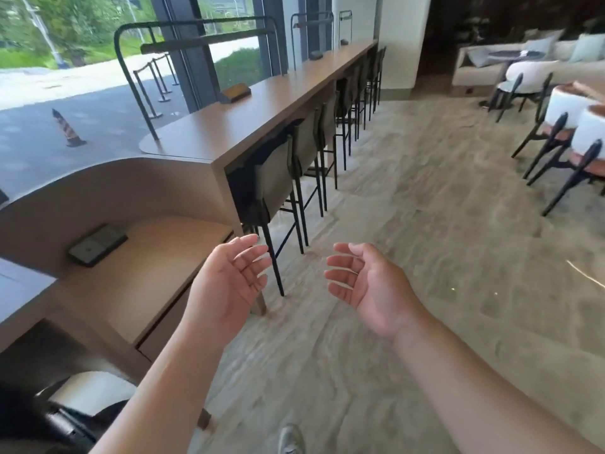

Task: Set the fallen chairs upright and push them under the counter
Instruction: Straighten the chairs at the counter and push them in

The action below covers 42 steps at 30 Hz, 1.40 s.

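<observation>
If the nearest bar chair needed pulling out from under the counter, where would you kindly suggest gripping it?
Probably the top edge of the nearest bar chair's backrest, reached from the open floor side: it stands upright, its back faces out and the counter covers its seat.

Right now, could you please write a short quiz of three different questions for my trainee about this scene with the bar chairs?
1. True or false: the nearest dark high bar chair lies fallen on the beige stone floor.
2. What does the left hand hold? A) a chair leg B) nothing C) a black device
3. Fill in: the row of chairs stands pushed under the long brown wooden ____.

Key:
1. False. It stands upright, under the counter's edge.
2. B. Both the left hand and the right hand are open, palms facing each other, touching nothing.
3. counter
</observation>
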Tool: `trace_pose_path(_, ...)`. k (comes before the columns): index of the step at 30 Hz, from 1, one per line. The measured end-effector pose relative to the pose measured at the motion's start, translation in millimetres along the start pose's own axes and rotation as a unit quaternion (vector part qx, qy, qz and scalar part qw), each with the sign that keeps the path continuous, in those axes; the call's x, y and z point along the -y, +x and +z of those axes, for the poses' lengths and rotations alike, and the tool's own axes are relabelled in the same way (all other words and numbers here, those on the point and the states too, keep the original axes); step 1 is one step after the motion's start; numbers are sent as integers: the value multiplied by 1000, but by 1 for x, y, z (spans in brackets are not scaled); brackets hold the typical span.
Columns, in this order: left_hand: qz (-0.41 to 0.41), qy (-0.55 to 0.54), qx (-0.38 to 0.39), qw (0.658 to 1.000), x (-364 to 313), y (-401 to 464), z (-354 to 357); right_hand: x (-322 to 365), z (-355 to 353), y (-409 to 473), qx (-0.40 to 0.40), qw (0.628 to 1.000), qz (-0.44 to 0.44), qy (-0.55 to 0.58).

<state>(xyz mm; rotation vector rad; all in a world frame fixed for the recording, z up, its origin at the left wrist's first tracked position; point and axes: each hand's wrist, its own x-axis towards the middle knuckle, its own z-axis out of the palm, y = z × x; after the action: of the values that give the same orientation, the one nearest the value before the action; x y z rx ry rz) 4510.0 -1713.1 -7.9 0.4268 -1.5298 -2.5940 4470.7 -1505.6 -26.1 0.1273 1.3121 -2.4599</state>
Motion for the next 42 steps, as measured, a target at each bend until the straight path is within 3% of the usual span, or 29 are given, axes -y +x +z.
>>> trace_pose_path(10, -70, -46, 36, 996, 15, 185, 25, 33, -11, 158, -83, 996, -5, -28)
trace_pose_path(22, -63, -50, 79, 994, -30, 384, 54, 91, 9, 343, -92, 995, -37, -24)
trace_pose_path(33, -78, -6, 51, 996, 16, 532, 135, 156, -82, 492, -99, 995, -23, 19)
trace_pose_path(42, -71, 9, -16, 997, 41, 659, 257, 266, -172, 634, -61, 997, 29, 20)
